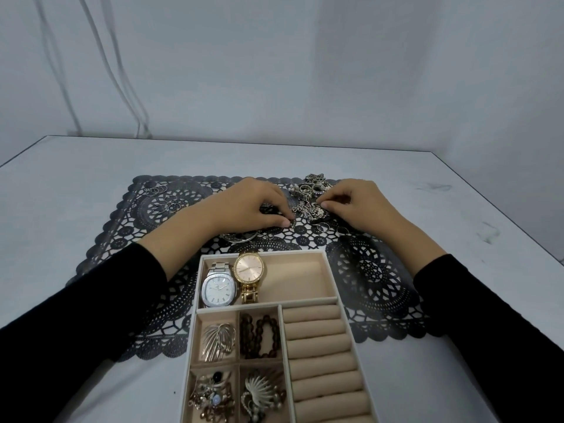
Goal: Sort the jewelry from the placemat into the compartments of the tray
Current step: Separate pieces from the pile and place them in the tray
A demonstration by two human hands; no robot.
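Black lace makes up the placemat (375,270), which lies on a white table (76,184). A beige tray (331,279) sits on the mat's near edge, close to the person, so each piece has only a short way to go.

Some sorting is done. A silver watch (218,288) and a gold watch (248,270) lie side by side in the long box at the tray's far end. Four small boxes on the tray's left side hold a gold leaf pin (218,340), a brown bead bracelet (259,335), a white fan pin (262,392) and some mixed bits (210,392). The soft rolls (317,346) on the tray's right side hold nothing.

More jewelry waits on the mat. A pile of chains (308,195) lies near the mat's far edge, thin hoops (161,196) lie by its far left corner, and a bangle (239,237) pokes out under the left wrist.

The left hand (253,206) pinches a small ring (290,224) with thumb and finger, likely to lift it alone. The right hand (357,203) has curled fingers at the pile's edge. Whether it grips a strand cannot be told. It may be there to steady the tangle, since the chains look likely to snag.
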